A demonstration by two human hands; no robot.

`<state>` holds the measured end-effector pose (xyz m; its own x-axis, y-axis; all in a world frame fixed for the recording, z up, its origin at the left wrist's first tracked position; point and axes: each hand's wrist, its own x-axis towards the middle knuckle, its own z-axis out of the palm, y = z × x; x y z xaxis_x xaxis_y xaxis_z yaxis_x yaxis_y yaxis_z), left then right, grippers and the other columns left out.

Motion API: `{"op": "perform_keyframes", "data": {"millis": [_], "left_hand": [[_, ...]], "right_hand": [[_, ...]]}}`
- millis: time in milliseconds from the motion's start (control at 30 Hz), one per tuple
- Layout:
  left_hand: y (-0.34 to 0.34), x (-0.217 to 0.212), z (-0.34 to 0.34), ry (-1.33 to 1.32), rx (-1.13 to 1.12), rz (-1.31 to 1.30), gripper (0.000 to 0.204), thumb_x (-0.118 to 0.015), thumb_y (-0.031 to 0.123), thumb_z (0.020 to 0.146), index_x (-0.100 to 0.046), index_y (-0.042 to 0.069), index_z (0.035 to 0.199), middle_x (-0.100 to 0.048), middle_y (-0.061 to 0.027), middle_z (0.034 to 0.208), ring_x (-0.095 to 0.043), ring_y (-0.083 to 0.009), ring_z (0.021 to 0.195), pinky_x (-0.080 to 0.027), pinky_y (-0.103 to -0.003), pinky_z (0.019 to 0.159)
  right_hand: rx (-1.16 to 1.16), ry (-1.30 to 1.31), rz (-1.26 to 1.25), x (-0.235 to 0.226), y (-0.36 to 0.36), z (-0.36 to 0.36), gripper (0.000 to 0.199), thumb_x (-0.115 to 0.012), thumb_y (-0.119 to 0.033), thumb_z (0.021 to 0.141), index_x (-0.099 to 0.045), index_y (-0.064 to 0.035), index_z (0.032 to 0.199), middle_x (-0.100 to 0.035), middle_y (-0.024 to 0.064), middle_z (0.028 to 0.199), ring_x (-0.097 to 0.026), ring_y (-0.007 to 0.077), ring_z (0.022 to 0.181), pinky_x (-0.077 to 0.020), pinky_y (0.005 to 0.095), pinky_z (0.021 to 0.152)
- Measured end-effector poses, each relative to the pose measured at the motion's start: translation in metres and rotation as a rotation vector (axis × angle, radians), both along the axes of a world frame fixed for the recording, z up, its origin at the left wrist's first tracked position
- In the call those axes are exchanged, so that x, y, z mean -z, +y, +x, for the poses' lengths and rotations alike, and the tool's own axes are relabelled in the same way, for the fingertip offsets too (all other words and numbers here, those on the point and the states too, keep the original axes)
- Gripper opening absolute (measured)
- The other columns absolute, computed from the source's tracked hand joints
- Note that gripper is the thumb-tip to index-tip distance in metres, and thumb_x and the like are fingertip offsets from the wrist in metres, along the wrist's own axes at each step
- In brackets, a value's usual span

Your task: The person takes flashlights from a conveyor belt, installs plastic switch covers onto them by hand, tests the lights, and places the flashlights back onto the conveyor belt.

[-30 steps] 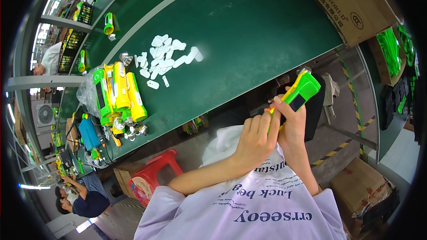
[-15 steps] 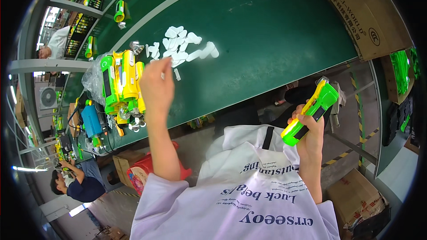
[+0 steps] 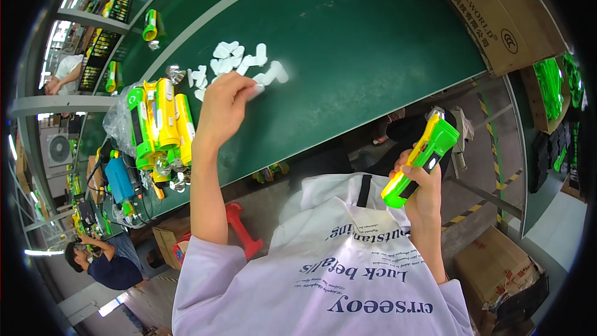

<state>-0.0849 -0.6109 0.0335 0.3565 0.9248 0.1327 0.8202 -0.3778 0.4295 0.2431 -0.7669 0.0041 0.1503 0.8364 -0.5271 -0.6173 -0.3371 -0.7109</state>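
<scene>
Left hand [image 3: 225, 104] farther inside table edge [image 3: 348, 130]

One green-and-yellow plastic flashlight [image 3: 435, 143] is held up, while at least three similar flashlights [image 3: 166, 115] lie bunched on one dark green table [image 3: 373, 50] and two more flashlights [image 3: 150, 25] sit apart. At least ten flat rounded white pieces [image 3: 231, 62] overlap past exact counting. There is one blue box-shaped device [image 3: 120, 179] and one red plastic stool [image 3: 247, 236].
</scene>
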Motion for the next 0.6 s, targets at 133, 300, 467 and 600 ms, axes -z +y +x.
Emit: {"op": "perform_keyframes", "data": {"millis": [133, 300, 467, 600], "left_hand": [[-0.019, 0.004, 0.031, -0.148, 0.053, -0.363, 0.022, -0.069, 0.007, 0.082, -0.067, 0.001, 0.103, -0.064, -0.0137, 0.083, -0.062, -0.0273, 0.073, -0.049, -0.036, 0.067], [-0.022, 0.003, 0.038, -0.049, 0.049, -0.25, 0.028, -0.069, 0.005, 0.079, -0.066, 0.002, 0.107, -0.064, -0.0147, 0.089, -0.063, -0.0312, 0.079, -0.05, -0.041, 0.073], [-0.016, -0.002, 0.05, 0.216, 0.248, -0.248, 0.031, -0.066, 0.001, 0.073, -0.059, 0.001, 0.103, -0.059, -0.0155, 0.09, -0.061, -0.0348, 0.082, -0.049, -0.042, 0.071], [-0.011, -0.005, 0.057, 0.232, 0.278, -0.289, 0.027, -0.062, 0.0, 0.069, -0.055, 0.001, 0.095, -0.056, -0.0171, 0.091, -0.059, -0.0379, 0.085, -0.047, -0.044, 0.074]], "right_hand": [[0.047, 0.035, 0.008, 0.0, 0.002, -0.008, 0.04, -0.061, 0.007, 0.071, -0.05, -0.0022, 0.108, -0.059, 0.0092, 0.084, -0.063, 0.0229, 0.067, -0.0538, 0.0364, 0.064], [-0.015, 0.047, -0.005, -0.001, 0.001, -0.006, 0.049, -0.062, 0.009, 0.07, -0.048, -0.003, 0.115, -0.058, 0.0087, 0.085, -0.063, 0.0215, 0.071, -0.0546, 0.037, 0.066], [-0.057, 0.033, -0.029, -0.001, -0.002, -0.006, 0.049, -0.063, 0.011, 0.07, -0.049, -0.0032, 0.115, -0.059, 0.0087, 0.088, -0.062, 0.0198, 0.075, -0.0556, 0.0365, 0.068], [-0.088, 0.047, -0.036, -0.001, -0.004, -0.008, 0.039, -0.065, 0.011, 0.07, -0.052, -0.0023, 0.105, -0.06, 0.009, 0.089, -0.064, 0.0217, 0.074, -0.0556, 0.0357, 0.067]]}}
